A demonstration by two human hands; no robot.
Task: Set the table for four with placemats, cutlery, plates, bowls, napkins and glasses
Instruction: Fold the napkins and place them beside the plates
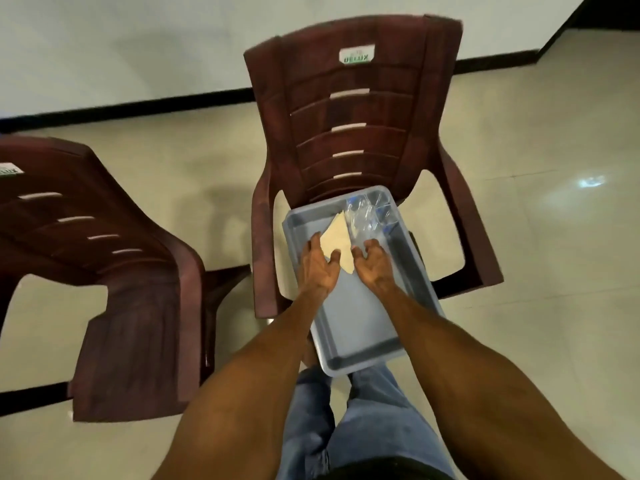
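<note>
- Chair [114, 271] stands empty at my far left.
- My left hand [317, 268] lies on the folded napkins [337, 239], fingers spread, in the grey tub [356, 306].
- Napkins look light and limp; I'd pinch the folded edge.
- My right hand [375, 268] curls loosely beside them, gripping nothing I can see.
- Clear glasses [369, 214] behind: slippery, fragile; grasp round the sides.
</note>
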